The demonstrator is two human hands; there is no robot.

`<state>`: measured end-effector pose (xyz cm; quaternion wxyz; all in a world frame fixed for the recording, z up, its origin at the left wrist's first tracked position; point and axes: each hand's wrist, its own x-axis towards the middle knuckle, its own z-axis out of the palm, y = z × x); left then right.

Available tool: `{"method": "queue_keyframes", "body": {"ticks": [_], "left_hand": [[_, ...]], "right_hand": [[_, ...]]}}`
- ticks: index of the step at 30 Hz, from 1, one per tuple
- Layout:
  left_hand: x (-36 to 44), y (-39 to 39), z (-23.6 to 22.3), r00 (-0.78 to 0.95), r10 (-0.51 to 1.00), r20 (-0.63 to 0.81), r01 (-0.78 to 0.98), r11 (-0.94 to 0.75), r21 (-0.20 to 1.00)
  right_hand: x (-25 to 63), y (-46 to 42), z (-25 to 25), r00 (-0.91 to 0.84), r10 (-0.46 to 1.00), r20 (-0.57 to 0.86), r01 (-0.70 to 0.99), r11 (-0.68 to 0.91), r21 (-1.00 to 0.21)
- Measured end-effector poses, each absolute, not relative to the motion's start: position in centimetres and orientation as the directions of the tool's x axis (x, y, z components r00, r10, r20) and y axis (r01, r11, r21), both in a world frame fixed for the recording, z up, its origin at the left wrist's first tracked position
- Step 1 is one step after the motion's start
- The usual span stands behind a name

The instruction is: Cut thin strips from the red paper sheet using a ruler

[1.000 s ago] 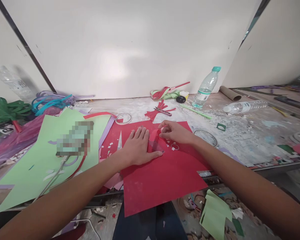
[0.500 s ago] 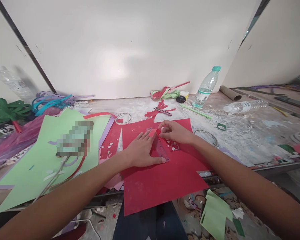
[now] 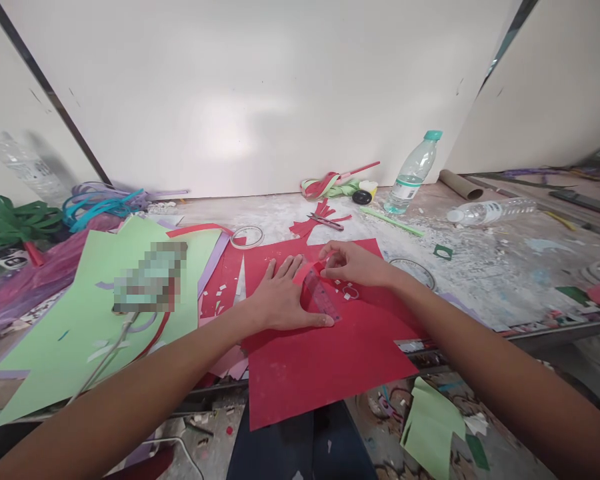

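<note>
A large red paper sheet (image 3: 330, 360) lies on the table in front of me, hanging over the near edge. My left hand (image 3: 280, 300) rests flat on it, fingers spread, pressing down a clear plastic ruler (image 3: 323, 297) that runs diagonally across the sheet. My right hand (image 3: 353, 263) is at the ruler's far end, pinching a small folded flap of red paper (image 3: 307, 271) between thumb and fingers. Small white paper bits (image 3: 347, 291) lie on the sheet just below the right hand.
A light green sheet (image 3: 80, 320) lies at left with a blurred object on it. Scissors (image 3: 325, 222) and red scraps sit behind the sheet, tape rings (image 3: 247, 237) nearby. A standing water bottle (image 3: 411, 173), a lying bottle (image 3: 490, 212) and a cardboard tube (image 3: 460, 185) are at back right. Paper strips pile up at far left.
The left hand has slid slightly left and back, uncovering the ruler. The red sheet has shifted a little under the hands. The right hand keeps its pinch at the flap.
</note>
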<state>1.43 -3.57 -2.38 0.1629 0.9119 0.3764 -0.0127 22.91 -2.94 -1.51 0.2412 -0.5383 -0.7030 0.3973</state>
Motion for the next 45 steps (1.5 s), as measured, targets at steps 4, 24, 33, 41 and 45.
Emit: {"method": "queue_keyframes", "body": {"ticks": [4, 24, 33, 41, 45], "left_hand": [[1.4, -3.1, -2.7, 0.713, 0.682, -0.162, 0.694, -0.654, 0.299], [1.7, -3.0, -2.0, 0.719, 0.667, -0.194, 0.691, -0.66, 0.294], [1.2, -2.9, -1.4, 0.733, 0.647, -0.209, 0.676, -0.66, 0.327], [1.5, -2.9, -1.3, 0.724, 0.653, -0.224, 0.687, -0.655, 0.313], [1.9, -2.8, -1.5, 0.712, 0.66, -0.238, 0.701, -0.649, 0.296]], "right_hand": [[22.7, -3.3, -1.1, -0.289, 0.95, -0.121, 0.562, 0.066, -0.825], [23.0, -3.3, -1.5, -0.393, 0.909, -0.14, 0.529, 0.099, -0.843], [22.9, -3.2, -1.3, -0.391, 0.906, -0.161, 0.539, 0.083, -0.838], [22.7, -3.7, -0.9, -0.413, 0.898, -0.154, 0.549, 0.11, -0.828], [22.8, -3.8, -0.5, -0.47, 0.868, -0.159, 0.532, 0.135, -0.836]]}}
